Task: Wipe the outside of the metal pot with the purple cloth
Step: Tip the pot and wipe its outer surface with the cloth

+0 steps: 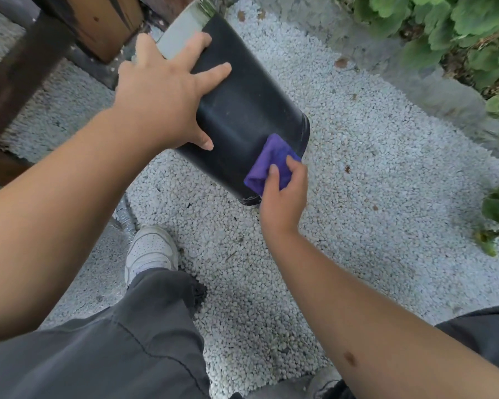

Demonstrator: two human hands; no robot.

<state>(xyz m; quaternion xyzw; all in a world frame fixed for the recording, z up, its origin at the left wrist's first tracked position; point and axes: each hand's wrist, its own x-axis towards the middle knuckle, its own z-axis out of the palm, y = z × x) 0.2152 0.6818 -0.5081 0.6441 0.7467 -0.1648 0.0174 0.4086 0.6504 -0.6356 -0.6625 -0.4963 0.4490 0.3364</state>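
Note:
A black metal pot (242,110) lies tilted in the air over the gravel, its pale inside showing at the upper end. My left hand (164,93) holds it from the left, fingers spread over the wall and thumb low on the side. Against the pot's lower right edge sits a folded purple cloth (268,164). My right hand (283,194) grips that cloth and presses it to the pot's wall. Part of the cloth is hidden under my fingers.
White gravel (372,182) covers the ground. A dark wooden frame (26,70) and a brown box (104,21) stand at the upper left. Green plants (458,33) behind a stone kerb line the right. My white shoe (152,250) and grey trouser legs fill the bottom.

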